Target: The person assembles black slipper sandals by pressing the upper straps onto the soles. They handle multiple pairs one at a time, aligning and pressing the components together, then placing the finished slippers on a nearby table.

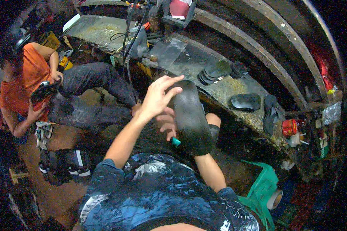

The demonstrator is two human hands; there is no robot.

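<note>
A black shoe sole (189, 119), long with rounded ends, is held up in front of my chest. My right hand (166, 122) grips it from behind; only some fingers show past its left edge, and the palm is hidden. Beside those fingertips is a small teal piece (176, 141), whose kind I cannot make out. My left hand (159, 96) is open, its fingers stretched against the sole's upper left edge. On the bench beyond lie a stack of dark soles (215, 72) and a single black sole (246, 102).
The worn bench (235, 86) curves across the far side, with a dark sandal (271, 114) and a red can (289, 127) at its right end. A seated person in orange (34, 73) handles black footwear at left. Strapped sandals (79, 163) lie low left; a green plastic chair (264, 184) stands right.
</note>
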